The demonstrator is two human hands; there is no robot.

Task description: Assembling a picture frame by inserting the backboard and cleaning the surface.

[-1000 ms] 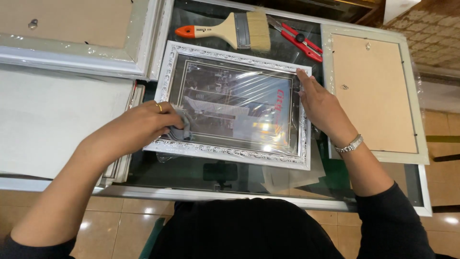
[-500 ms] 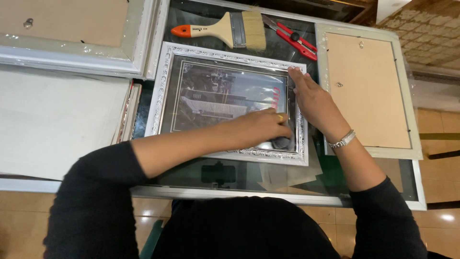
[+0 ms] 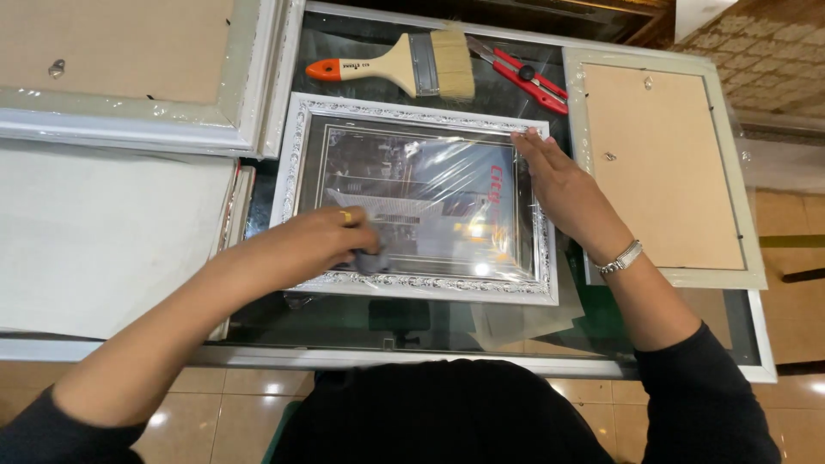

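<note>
While gripping a cloth [image 3: 371,260], left hand [image 3: 322,241] on frame [image 3: 412,283].

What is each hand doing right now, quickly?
Left hand: closed on a small grey cloth, pressed on the wrapped picture frame.
Right hand: open, flat on the frame's right edge, holding nothing.

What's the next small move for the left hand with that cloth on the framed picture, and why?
Probably sweep the grey cloth rightward across the glass. The left hand has it pressed near the lower left of the silver frame, so most of the glossy pane to the right lies uncovered by it. The right hand lies flat on the frame's right edge, bracing it, so a stroke that way shouldn't shift it.
</note>
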